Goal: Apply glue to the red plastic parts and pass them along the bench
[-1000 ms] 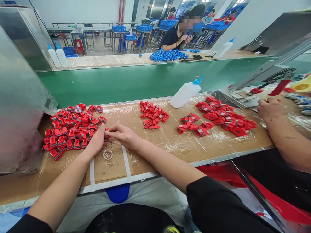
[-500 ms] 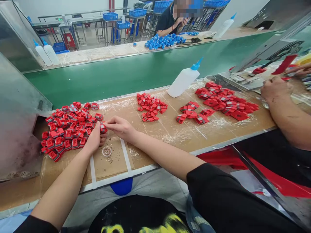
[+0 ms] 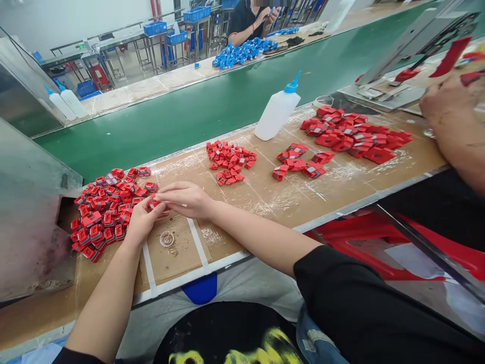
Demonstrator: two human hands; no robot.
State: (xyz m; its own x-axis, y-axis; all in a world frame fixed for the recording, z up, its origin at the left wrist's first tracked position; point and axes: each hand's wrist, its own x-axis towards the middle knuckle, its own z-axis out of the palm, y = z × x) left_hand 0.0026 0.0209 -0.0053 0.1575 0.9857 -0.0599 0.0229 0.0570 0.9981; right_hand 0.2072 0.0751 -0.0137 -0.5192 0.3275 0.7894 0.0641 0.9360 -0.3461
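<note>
My left hand (image 3: 141,220) and my right hand (image 3: 185,198) meet over the brown cardboard-covered bench (image 3: 261,194), both pinched on one small red plastic part (image 3: 153,201). Just left of them lies a big heap of the same red parts (image 3: 106,207). A small clear round dish (image 3: 166,238) sits on the taped cardboard pad right below my hands.
A smaller pile of red parts (image 3: 229,161), a white squeeze bottle with blue nozzle (image 3: 276,111) and more red piles (image 3: 348,134) lie to the right. A co-worker's arm (image 3: 456,121) is at the right edge. Behind runs a green conveyor belt (image 3: 197,116); a metal housing (image 3: 26,212) stands at left.
The view has tilted and shifted; my hands stay together at the heap's edge, the red part now held between both hands. The co-worker's hand has moved up and right.
</note>
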